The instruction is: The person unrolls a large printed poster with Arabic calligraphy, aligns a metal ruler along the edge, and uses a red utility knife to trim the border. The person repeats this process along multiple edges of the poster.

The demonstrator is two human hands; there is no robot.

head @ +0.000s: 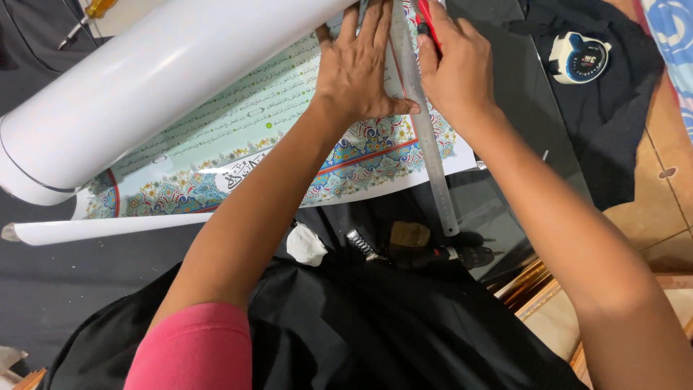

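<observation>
Poster (238,137), a large printed sheet with an ornate floral border, lies partly unrolled across a dark glass table (520,94); its rolled white end (137,79) sits far left and takes up much of the surface. The step in hand appears to be a trim cut along the poster's right edge. A long steel ruler (426,137) runs near-to-far over that border. The left hand (359,68) lies flat with fingers spread, pressing the ruler and sheet down. The right hand (456,68) is closed around a red-handled knife (426,18), held just beside the ruler's right edge at the far end. The next move would call for steady downward pressure on the ruler and a stroke kept tight against it. A black cloth (599,108) with a tape measure (580,56) lies far right, well apart. A screwdriver (86,18) lies far left. The roll crowds the left hand; small dark objects lie near the ruler's near end, indistinct.
</observation>
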